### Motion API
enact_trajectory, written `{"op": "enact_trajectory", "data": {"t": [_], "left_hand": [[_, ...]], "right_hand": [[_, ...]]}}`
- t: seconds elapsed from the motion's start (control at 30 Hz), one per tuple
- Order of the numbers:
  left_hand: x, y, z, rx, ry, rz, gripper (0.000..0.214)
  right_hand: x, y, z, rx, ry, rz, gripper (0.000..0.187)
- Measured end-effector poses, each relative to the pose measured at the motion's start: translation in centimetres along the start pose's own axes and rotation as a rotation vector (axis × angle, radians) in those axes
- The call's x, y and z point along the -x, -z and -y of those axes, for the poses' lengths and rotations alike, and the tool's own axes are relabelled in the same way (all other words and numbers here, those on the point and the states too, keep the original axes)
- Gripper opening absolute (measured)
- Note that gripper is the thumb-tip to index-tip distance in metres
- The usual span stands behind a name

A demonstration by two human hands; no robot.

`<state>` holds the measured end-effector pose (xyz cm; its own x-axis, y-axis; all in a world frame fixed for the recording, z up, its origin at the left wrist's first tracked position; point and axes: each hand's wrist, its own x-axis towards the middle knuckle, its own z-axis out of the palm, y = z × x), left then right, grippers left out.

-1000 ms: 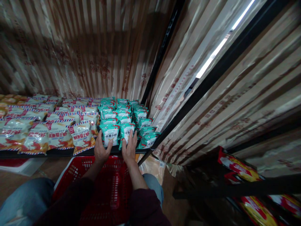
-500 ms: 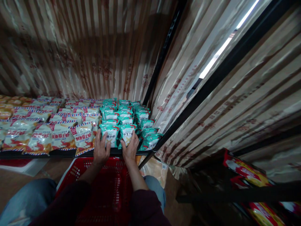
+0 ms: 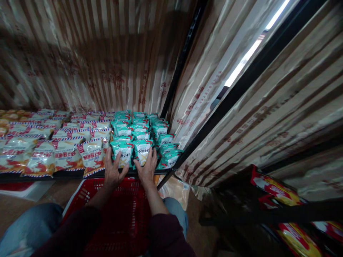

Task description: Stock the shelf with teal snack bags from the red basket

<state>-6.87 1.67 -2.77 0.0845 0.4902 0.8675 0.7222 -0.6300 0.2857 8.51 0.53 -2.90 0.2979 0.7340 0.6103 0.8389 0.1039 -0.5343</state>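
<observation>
Two teal-and-white snack bags stand side by side at the front of the shelf, a left bag (image 3: 122,154) and a right bag (image 3: 143,151). My left hand (image 3: 114,173) is at the lower left of the left bag, thumb and fingers spread apart. At the right bag's lower front, my right hand (image 3: 147,169) has its fingers stretched up along the right side and its thumb by the lower left edge. Neither hand is closed round a bag; whether the fingertips still touch is hard to tell. More teal bags (image 3: 141,135) stand in rows behind.
White-and-orange snack bags (image 3: 92,155) fill the shelf (image 3: 72,174) to the left. A red basket (image 3: 125,214) sits below, between my knees. A black post (image 3: 203,137) slants at the right, before striped sheeting (image 3: 241,128). Red-and-yellow packets (image 3: 276,185) lie on a lower rack.
My fingers have loosened and drawn slightly away from the two front bags, showing more of their fronts. The bags remain standing at the shelf front. The view has shifted slightly.
</observation>
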Motion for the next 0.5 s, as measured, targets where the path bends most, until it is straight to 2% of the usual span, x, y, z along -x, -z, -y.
{"op": "enact_trajectory", "data": {"t": [0.1, 0.37, 0.5], "left_hand": [[0.02, 0.21, -0.12, -0.003, -0.014, -0.001, 0.085], [0.54, 0.18, -0.17, -0.016, 0.012, 0.047, 0.08], [0.64, -0.01, -0.09, -0.019, 0.024, 0.053, 0.078]], "right_hand": [[0.2, 0.21, 0.15, 0.023, -0.004, 0.003, 0.086], [0.65, 0.21, 0.0, 0.01, -0.007, 0.025, 0.067], [0.7, -0.09, -0.13, -0.001, -0.039, 0.011, 0.067]]}}
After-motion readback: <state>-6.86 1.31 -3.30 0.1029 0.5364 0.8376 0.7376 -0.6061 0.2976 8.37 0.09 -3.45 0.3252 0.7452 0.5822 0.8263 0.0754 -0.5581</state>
